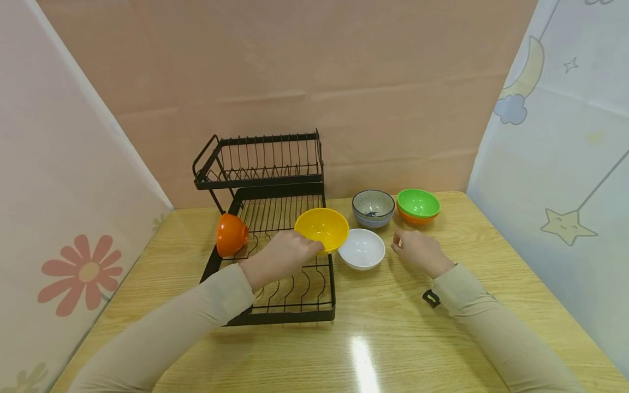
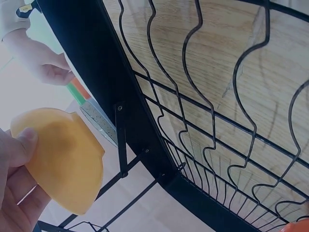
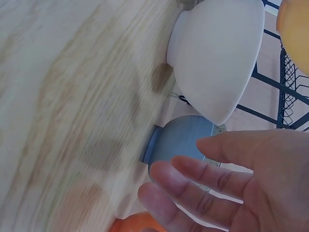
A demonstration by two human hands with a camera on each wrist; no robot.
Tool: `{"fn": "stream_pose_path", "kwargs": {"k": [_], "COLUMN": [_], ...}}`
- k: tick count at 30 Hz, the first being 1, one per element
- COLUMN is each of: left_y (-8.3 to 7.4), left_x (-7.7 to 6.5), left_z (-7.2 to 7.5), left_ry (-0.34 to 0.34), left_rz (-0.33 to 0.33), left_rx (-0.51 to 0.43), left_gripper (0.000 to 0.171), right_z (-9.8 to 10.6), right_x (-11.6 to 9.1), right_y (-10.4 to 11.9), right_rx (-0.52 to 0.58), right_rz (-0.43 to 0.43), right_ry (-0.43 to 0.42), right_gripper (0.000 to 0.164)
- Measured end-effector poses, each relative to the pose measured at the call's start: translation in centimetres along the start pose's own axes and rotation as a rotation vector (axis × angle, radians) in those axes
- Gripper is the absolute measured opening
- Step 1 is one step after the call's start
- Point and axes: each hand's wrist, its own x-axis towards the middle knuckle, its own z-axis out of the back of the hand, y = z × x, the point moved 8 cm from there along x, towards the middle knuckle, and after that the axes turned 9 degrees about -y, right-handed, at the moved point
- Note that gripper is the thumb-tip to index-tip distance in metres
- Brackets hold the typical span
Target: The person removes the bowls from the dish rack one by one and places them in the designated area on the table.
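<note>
My left hand (image 1: 285,254) pinches the near rim of a yellow bowl (image 1: 321,226), held above the right side of the black dish rack (image 1: 295,316). In the left wrist view the thumb lies on one side of the yellow bowl (image 2: 63,159), the fingers on the other. An orange bowl (image 1: 231,236) stands tilted on its side at the rack's left. My right hand (image 1: 420,251) holds nothing, its fingers loosely bent above the table, right of a white bowl (image 1: 362,250). Behind it are a speckled grey bowl (image 1: 373,203) stacked in a blue bowl (image 1: 372,222).
A green bowl (image 1: 417,202) sits in another orange bowl (image 1: 417,219) at the back right. The rack's upper tier (image 1: 260,180) rises at the back left. Near the right sleeve lies a small black piece (image 1: 431,298) on the wooden table (image 1: 393,349). Cloth walls enclose three sides.
</note>
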Motion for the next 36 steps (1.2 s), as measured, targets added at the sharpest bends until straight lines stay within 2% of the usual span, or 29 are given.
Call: {"fn": "stream_pose_path", "kwargs": {"k": [2, 5, 10, 13, 15, 19, 24, 27, 30, 36], "left_y": [0.0, -0.1, -0.1, -0.1, -0.1, -0.3, -0.4, -0.5, -0.6, -0.7], "left_x": [0.0, 0.1, 0.2, 0.3, 0.4, 0.6, 0.9, 1.0, 1.1, 1.1], "left_z": [0.0, 0.0, 0.3, 0.3, 0.4, 0.5, 0.6, 0.6, 0.7, 0.7], "left_ry": [-0.001, -0.005, -0.009, -0.013, -0.018, -0.027, -0.036, -0.034, -0.028, -0.018], "left_rz": [0.001, 0.0, -0.005, -0.011, -0.017, -0.027, -0.035, -0.043, -0.048, -0.049], "left_rx": [-0.003, -0.012, -0.015, -0.012, -0.012, -0.02, -0.005, 0.009, 0.018, 0.03], "left_gripper": [0.009, 0.009, 0.01, 0.01, 0.01, 0.009, 0.01, 0.01, 0.01, 0.008], "right_z": [0.3, 1.5, 4.7, 6.6, 7.5, 8.2, 7.6, 7.0, 6.5, 6.1], "right_x": [0.0, 0.0, -0.2, -0.8, -1.4, -2.6, -4.2, -4.7, -4.9, -4.9], "right_y": [0.1, 0.5, 2.4, 4.2, 5.6, 8.9, 12.5, 13.7, 14.5, 15.0], "right_rx": [0.016, 0.044, 0.062, 0.083, 0.113, 0.172, 0.152, 0.133, 0.132, 0.162], "right_rz": [-0.001, 0.014, 0.118, 0.23, 0.324, 0.538, 0.752, 0.845, 0.935, 1.043], "right_ry": [-0.019, -0.114, -0.422, -0.582, -0.648, -0.658, -0.549, -0.498, -0.481, -0.516], "right_gripper": [0.013, 0.012, 0.011, 0.028, 0.046, 0.07, 0.074, 0.071, 0.064, 0.044]}}
